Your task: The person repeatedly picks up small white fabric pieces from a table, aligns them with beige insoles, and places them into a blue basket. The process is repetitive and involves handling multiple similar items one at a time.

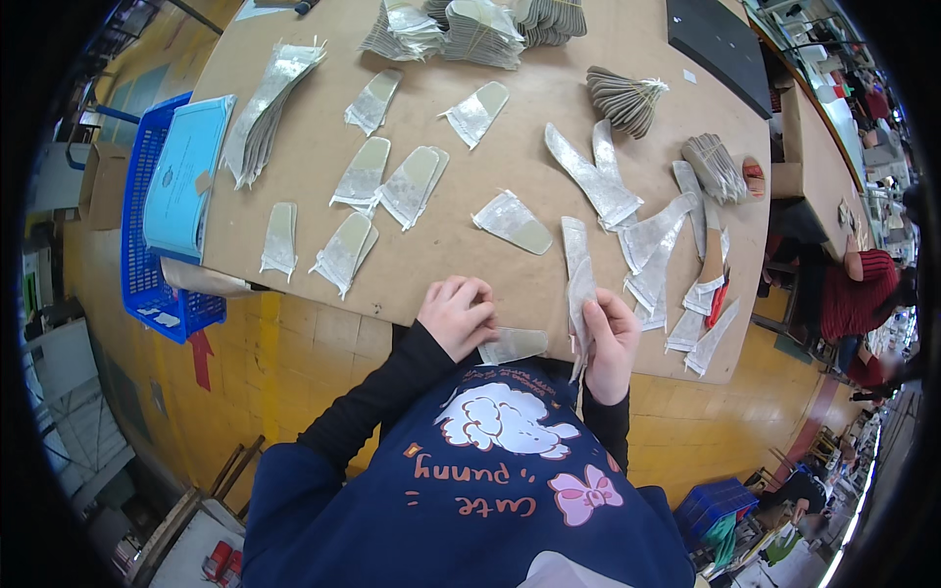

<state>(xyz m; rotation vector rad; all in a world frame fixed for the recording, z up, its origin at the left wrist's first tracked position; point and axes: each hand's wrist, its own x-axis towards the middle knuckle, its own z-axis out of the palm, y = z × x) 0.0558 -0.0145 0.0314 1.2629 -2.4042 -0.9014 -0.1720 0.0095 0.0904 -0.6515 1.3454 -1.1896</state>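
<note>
Just over the table's front edge, my left hand (458, 316) is closed, its curled fingertips at the left end of a short silvery fabric piece (518, 345) and seemingly pinching it. My right hand (611, 338) grips a long, curved silvery fabric strip (578, 265) between thumb and fingers, its upper end pointing away from me. Beyond my hands lies a single round-ended piece (513, 221) with a beige tip. Similar pieces (343, 250) rest singly and in overlapping pairs to the left. Several loose curved strips (655, 235) overlap on the right.
Bundled stacks (480, 34) of pieces stand at the far side, with a fanned bundle (627, 101) nearer. A long stack (272, 113) lies at left. A blue crate (147, 265) holds blue folders (186, 181). Red-handled scissors (720, 297) lie at right; a black board (718, 49) lies far right.
</note>
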